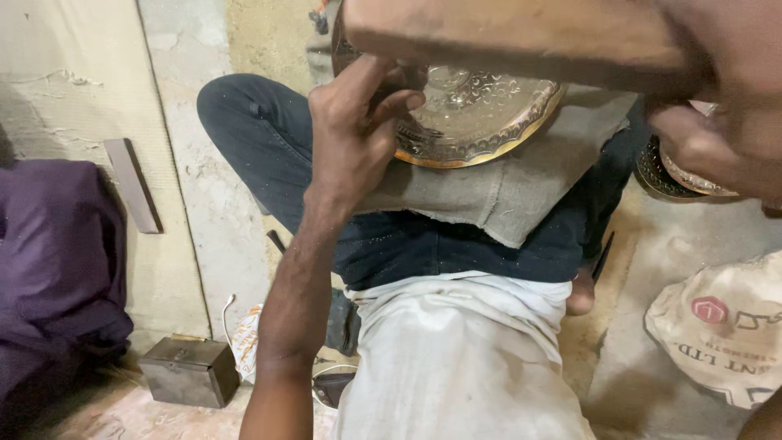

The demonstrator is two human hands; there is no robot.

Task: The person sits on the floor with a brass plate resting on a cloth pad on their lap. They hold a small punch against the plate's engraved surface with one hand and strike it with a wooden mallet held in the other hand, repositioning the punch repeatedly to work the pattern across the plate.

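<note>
**Engraved metal plate held on the lap**

Head view: The person sits cross-legged on the floor [700, 244] in dark trousers and a pale shirt, with a grey cloth [505, 191] spread over the lap. On that cloth lies a round engraved metal plate [481, 118] with a golden rim and a patterned band around a shiny centre; its upper part is hidden behind a blurred brown wooden block [513, 37] that crosses the top of the picture.

The left hand [354, 134] reaches in from below, fingers curled and thumb out, closed on the left edge of the plate. The right hand [709, 138] is very near the camera and blurred at the upper right; it seems to be closed about the end of the wooden block, though the grip itself is too smeared to read with certainty.

Just behind the right hand, a second engraved plate [664, 179] with a dark patterned rim lies on the floor. A printed sack [725, 334] lies at the lower right. At the left are a purple cloth [57, 261], a flat wooden strip [134, 183] and a small dark metal box [189, 371].
</note>
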